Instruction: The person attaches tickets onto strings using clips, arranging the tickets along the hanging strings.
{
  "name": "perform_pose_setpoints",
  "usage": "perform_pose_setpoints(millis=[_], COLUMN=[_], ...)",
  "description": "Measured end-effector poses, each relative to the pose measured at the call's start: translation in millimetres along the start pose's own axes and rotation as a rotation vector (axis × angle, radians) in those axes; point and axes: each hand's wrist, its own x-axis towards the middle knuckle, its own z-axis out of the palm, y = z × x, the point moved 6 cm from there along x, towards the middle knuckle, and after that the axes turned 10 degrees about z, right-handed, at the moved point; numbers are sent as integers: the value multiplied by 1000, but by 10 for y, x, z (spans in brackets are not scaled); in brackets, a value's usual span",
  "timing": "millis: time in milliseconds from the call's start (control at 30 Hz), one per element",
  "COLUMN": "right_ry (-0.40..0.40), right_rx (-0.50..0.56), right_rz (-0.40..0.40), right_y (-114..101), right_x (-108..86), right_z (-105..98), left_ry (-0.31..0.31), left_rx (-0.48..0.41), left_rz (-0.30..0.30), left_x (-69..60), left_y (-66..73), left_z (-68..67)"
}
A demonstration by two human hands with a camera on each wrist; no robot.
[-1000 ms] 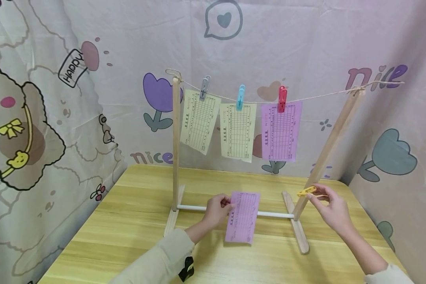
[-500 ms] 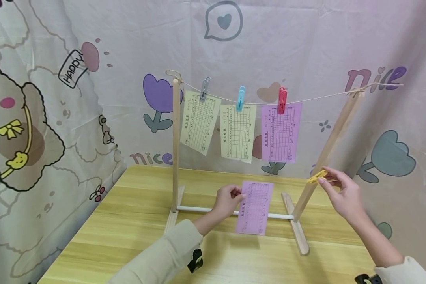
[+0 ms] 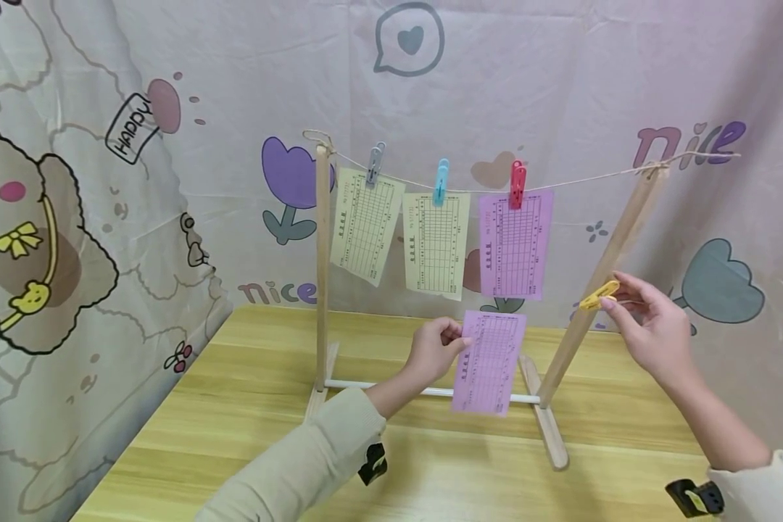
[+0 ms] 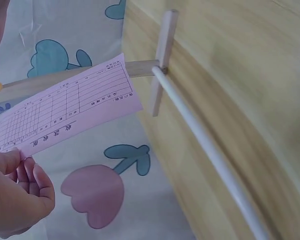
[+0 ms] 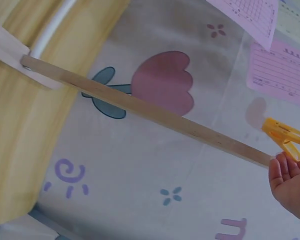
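My left hand (image 3: pixel 436 351) pinches a purple printed receipt slip (image 3: pixel 489 366) by its upper left edge, holding it in the air in front of the rack. In the left wrist view the slip (image 4: pixel 65 105) extends out from the thumb and fingers. A yellow clothespin (image 3: pixel 600 296) is pinched in my right hand (image 3: pixel 655 330), beside the right wooden post (image 3: pixel 603 279). The right wrist view shows the clothespin (image 5: pixel 282 137) between thumb and fingers. Above hangs a string (image 3: pixel 581 180) bearing two pale yellow slips (image 3: pixel 367 228) and one purple slip (image 3: pixel 515 250).
Grey (image 3: pixel 375 165), blue (image 3: pixel 441 183) and red (image 3: pixel 518 185) clothespins grip the hanging slips. A left post (image 3: pixel 323 275) and a white crossbar (image 3: pixel 359 386) complete the rack on the wooden table (image 3: pixel 235 413). Printed cloth (image 3: pixel 235 94) hangs behind.
Both hands have risen and shifted to the right, the left carrying the purple slip and the right the yellow clothespin. The rack and hanging slips stay in place.
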Motion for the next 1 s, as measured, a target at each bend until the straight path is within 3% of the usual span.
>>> perform_pose_setpoints(millis=[67, 300, 400, 833, 1000], right_ry=[-10, 7, 17, 58, 89], right_rx=[10, 64, 96, 59, 126], right_rz=[34, 171, 167, 79, 44], right_y=[3, 69, -29, -466, -627], right_x=[44, 203, 257, 521, 632], right_z=[-15, -117, -177, -340, -393], left_ry=[4, -1, -7, -29, -11], left_rx=[4, -24, -21, -39, -48], left_rz=[18, -2, 6, -1, 18], left_x=[35, 140, 189, 400, 493], left_y=[38, 202, 298, 616, 735], left_z=[4, 35, 45, 98, 100])
